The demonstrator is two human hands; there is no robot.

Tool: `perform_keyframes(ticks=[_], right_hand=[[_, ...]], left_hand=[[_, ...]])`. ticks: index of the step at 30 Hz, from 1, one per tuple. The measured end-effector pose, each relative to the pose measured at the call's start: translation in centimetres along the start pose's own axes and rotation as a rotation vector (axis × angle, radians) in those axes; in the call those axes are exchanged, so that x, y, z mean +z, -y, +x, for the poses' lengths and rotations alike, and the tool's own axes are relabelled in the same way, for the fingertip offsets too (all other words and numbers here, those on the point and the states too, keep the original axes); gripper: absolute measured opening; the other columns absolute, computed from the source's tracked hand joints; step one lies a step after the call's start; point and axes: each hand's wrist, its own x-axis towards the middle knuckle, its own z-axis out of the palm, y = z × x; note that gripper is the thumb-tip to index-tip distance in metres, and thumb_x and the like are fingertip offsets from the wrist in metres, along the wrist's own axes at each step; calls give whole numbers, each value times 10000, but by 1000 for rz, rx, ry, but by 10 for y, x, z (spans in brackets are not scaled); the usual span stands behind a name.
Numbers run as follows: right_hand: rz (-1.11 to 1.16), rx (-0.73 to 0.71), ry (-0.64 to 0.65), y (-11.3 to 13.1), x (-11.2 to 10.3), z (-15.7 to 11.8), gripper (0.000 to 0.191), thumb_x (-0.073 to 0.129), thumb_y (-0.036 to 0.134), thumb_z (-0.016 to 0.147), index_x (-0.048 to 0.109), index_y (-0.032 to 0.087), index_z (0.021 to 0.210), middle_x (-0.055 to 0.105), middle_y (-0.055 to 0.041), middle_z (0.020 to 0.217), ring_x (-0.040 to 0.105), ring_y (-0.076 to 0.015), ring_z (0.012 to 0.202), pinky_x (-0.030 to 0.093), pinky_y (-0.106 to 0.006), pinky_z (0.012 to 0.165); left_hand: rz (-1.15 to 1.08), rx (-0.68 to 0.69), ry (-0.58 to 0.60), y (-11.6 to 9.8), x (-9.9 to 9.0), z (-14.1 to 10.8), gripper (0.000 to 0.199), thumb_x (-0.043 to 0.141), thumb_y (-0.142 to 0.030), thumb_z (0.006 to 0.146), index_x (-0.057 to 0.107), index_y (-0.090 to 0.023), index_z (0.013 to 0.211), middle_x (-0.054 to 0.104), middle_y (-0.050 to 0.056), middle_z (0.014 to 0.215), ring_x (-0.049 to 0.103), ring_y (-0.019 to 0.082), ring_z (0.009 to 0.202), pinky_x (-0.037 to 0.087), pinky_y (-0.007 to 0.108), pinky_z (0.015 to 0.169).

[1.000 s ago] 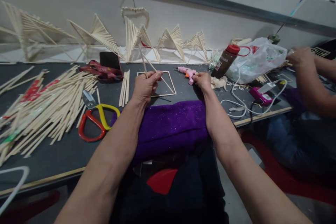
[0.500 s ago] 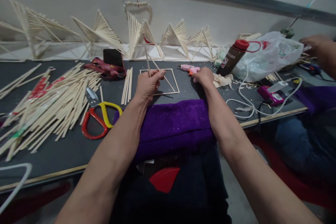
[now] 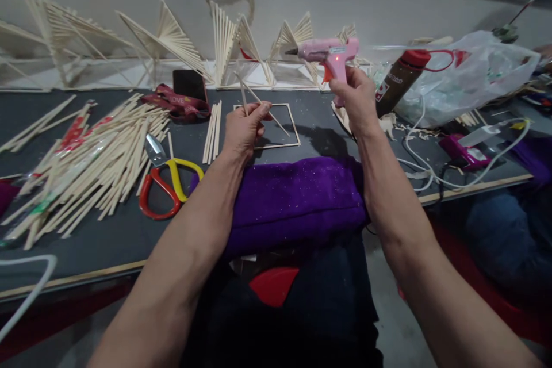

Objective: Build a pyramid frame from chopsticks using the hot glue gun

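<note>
Between its thumb and fingers my left hand pinches thin wooden sticks, which cross and stick out above and to the right. Beneath that hand a square stick frame lies on the dark table, its left side partly hidden. My right hand is closed around the handle of a pink glue gun, raised above the table with its dark nozzle pointing left and a small red light showing. A purple cloth bundle lies between my forearms at the table's front edge.
Loose sticks and red-and-yellow scissors lie at the left. Fanned stick structures stand along the wall. A brown bottle, a plastic bag, a white cable and a magenta device are on the right.
My right hand has lifted the glue gun off the table and now holds it up by the handle. My left hand stays at the frame with the sticks. The person's hand at far right has mostly left view.
</note>
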Motion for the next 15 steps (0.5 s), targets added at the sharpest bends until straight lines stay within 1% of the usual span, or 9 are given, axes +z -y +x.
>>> perform_keyframes(ticks=[2,4,5,7,10,12,15], right_hand=[[128,17,98,6,-6,-4,263,707,497,877,681,242,932,675,16,771,673,-153,678,595,-309,629],[222,67,182,10,-14,-13,258,742,493,839,661,248,850,645,22,714,642,-136,613,550,-270,548],[251,99,221,12,-19,-19,255,751,487,829,663,249,851,660,18,728,645,-135,609,530,-256,519],[266,162,301,15,-30,-32,239,749,460,832,688,243,913,716,-1,808,670,-140,627,506,-240,486],[247,219,386,20,-43,-50,195,744,359,829,716,224,968,764,-23,882,654,-129,590,465,-228,445],[235,220,409,25,-47,-58,174,748,303,825,719,221,976,776,-25,906,621,-118,555,458,-236,441],[223,193,425,34,-46,-65,162,769,268,820,711,219,963,776,-31,916,589,-118,541,465,-262,453]], left_hand=[[12,-11,-13,-2,0,-1,90,746,-192,872,709,-162,796,680,5,710,415,35,398,184,190,351],[23,-13,-27,-2,1,0,113,738,-183,886,700,-163,782,682,4,692,412,32,394,191,182,351],[27,-10,-33,-1,1,0,131,739,-180,891,693,-163,769,681,3,682,407,30,391,195,178,351],[32,4,-40,2,2,2,169,749,-184,899,678,-166,747,682,2,676,404,26,387,205,174,348],[40,12,-62,5,2,4,228,770,-223,918,641,-177,735,701,8,686,404,26,373,214,175,332],[38,-12,-83,5,2,5,273,778,-260,934,604,-185,738,722,12,700,408,26,363,216,172,323],[7,-77,-114,2,2,6,329,764,-304,966,550,-192,743,740,11,708,416,23,354,212,164,320]])
